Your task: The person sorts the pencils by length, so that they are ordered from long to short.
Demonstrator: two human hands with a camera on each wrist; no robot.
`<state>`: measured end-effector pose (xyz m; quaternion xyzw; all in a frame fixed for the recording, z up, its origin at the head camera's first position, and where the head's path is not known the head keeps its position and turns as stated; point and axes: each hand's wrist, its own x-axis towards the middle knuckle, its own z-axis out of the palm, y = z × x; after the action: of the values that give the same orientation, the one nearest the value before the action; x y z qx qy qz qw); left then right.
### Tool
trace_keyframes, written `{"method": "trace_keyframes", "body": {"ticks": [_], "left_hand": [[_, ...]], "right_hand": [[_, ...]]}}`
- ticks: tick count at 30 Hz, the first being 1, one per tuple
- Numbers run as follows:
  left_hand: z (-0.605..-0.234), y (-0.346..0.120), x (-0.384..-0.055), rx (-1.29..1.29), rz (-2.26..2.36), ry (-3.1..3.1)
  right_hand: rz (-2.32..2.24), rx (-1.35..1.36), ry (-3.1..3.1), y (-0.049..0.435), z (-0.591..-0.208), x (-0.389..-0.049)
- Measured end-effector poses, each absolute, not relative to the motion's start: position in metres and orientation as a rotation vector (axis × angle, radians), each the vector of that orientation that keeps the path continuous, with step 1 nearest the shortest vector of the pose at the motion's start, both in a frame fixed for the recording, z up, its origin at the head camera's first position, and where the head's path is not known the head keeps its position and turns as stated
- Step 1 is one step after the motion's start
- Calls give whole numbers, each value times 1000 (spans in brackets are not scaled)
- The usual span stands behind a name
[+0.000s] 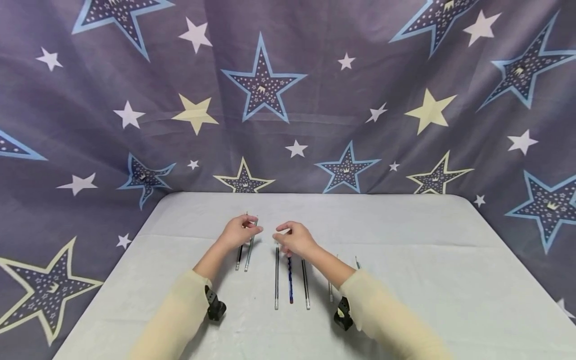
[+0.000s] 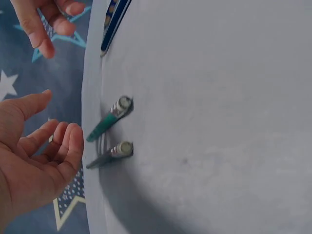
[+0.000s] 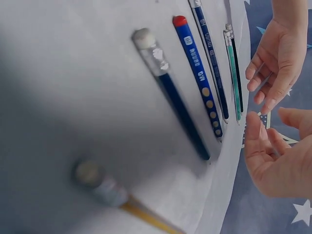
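Note:
My left hand (image 1: 238, 232) hovers over a green pencil (image 1: 249, 256) and a dark pencil (image 1: 239, 259), fingers loosely bent around nothing. Facing it, my right hand (image 1: 296, 240) hangs above the far ends of three pencils: a dark one (image 1: 276, 280), a dotted blue one with a red end (image 3: 200, 78), and a dark blue one with a white eraser (image 3: 178, 107). Its fingers are relaxed, with nothing visible between them. In the left wrist view, the green pencil (image 2: 103, 127) and its dark neighbour (image 2: 109, 155) point away, eraser ends near.
A yellow pencil (image 3: 151, 219) lies farther right, blurred in the right wrist view. Another pencil tip (image 1: 357, 262) shows past the right forearm, which hides the rest. The white-covered table (image 1: 427, 220) ends at a starry curtain (image 1: 315, 115).

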<state>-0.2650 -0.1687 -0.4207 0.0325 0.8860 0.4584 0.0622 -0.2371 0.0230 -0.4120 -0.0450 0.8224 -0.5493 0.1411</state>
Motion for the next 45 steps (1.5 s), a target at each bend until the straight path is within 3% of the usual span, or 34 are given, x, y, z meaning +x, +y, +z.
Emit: {"method": "trace_keyframes", "body": {"ticks": [20, 45], "left_hand": [[-419, -142, -229, 185, 1259, 2607], [-430, -125, -216, 262, 1142, 2679]], "right_hand": [[-1466, -165, 2407, 49, -419, -215], [-1320, -249, 2534, 55, -433, -200]]}}
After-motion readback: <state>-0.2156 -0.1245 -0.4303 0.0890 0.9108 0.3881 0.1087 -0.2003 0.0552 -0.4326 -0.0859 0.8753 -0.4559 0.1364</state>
